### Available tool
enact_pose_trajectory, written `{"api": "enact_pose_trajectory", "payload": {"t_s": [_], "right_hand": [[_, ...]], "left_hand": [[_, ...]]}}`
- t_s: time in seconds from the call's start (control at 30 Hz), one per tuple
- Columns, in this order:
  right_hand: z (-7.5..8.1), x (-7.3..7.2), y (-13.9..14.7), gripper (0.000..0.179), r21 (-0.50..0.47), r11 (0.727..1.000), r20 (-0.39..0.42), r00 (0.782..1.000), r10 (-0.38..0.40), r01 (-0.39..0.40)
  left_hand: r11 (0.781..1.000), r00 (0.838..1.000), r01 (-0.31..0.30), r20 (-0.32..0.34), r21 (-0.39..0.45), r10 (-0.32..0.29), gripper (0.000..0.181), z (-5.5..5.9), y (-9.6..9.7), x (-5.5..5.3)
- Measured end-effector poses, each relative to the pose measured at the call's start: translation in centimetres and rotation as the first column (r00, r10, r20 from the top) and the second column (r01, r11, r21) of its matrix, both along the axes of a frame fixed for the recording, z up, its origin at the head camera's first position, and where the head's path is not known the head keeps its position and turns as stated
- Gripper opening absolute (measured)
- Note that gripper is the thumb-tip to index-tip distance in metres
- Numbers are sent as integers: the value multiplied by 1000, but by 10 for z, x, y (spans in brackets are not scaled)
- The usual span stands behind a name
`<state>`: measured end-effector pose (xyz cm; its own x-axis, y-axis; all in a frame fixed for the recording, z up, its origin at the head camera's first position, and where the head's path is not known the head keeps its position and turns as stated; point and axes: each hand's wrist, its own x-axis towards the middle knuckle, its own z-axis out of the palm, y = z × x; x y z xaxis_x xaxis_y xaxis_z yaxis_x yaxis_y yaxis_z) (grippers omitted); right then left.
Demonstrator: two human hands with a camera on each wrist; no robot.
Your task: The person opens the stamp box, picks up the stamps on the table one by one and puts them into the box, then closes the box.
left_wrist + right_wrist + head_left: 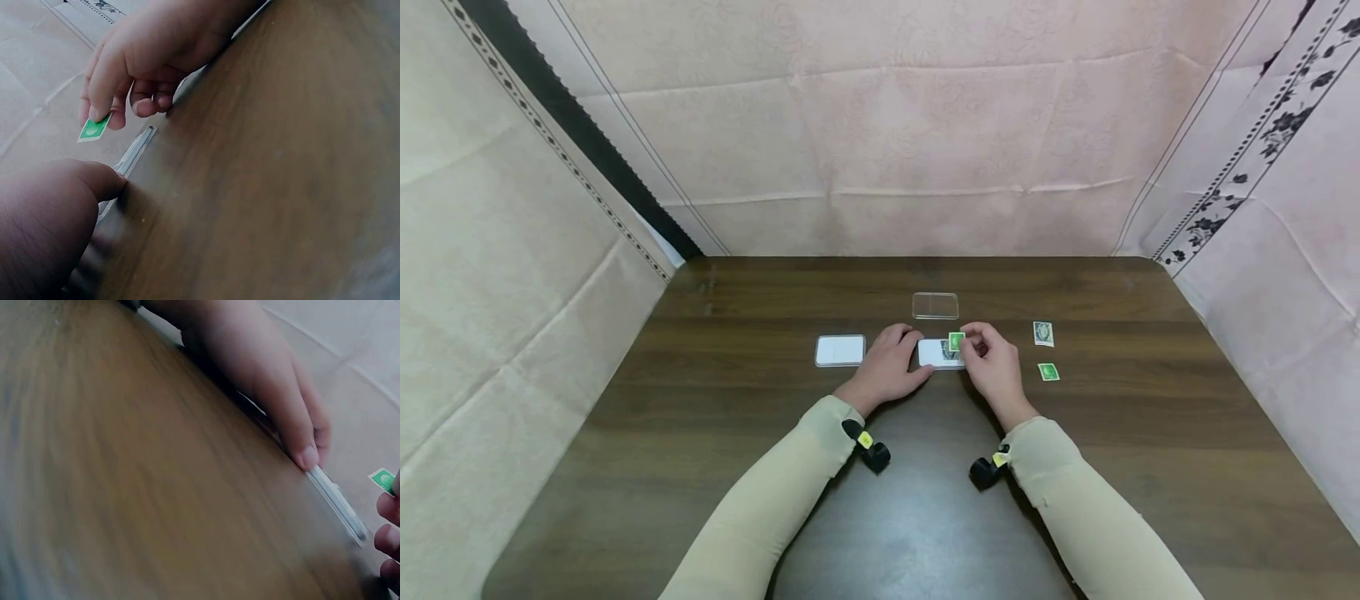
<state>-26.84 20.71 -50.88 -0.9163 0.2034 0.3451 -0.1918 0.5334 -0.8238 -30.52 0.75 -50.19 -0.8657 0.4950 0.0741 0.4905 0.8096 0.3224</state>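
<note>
A small green stamp is pinched between the thumb and fingertips of my right hand, just above a flat plastic case with a white inside. In the case, under the held stamp, lies another stamp, partly hidden. My left hand grips the left end of the case, its thumb on the near edge and fingers toward the far edge. The left wrist view shows the green stamp held clear of the case. In the right wrist view the left thumb presses the case's side.
A second white case lies left of my left hand. Behind the hands is a clear plastic lid. Two loose stamps lie to the right, a pale one and a green one, on the brown wooden table.
</note>
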Motion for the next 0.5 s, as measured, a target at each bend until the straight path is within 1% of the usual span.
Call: {"api": "enact_pose_trajectory", "payload": {"t_s": [0.23, 0.37, 0.5], "right_hand": [[1, -2, -17, 13, 31, 1000, 12, 1000, 3, -3], [3, -2, -23, 14, 97, 995, 12, 1000, -22, 21], [5, -3, -27, 15, 175, 984, 8, 1000, -28, 26]], "left_hand": [[1000, 1000, 13, -21, 8, -13, 62, -2, -2, 0], [1000, 999, 22, -25, 16, -21, 61, -1, -2, 0], [1000, 999, 23, -25, 13, -23, 60, -1, -2, 0]]}}
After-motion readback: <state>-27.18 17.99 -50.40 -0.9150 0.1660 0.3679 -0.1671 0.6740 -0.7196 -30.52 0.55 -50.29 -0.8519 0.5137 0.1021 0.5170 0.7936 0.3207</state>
